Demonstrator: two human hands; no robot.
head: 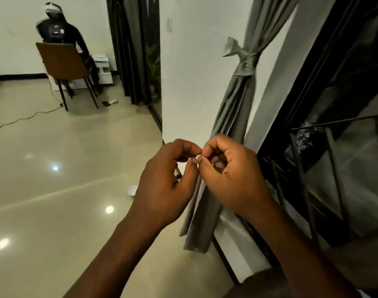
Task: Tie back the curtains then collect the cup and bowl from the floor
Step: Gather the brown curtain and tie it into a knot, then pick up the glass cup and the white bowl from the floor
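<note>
Curtain (pixel 239 100) tied above curled, empty fingers (pixel 192 151); next, likely reaching down for cup (pixel 132 190) below-left.

Grey curtain (pixel 235 100) gathered and knotted by the window; white cup (pixel 132 190) on floor.

White cup (pixel 132 190) half behind left wrist
</note>
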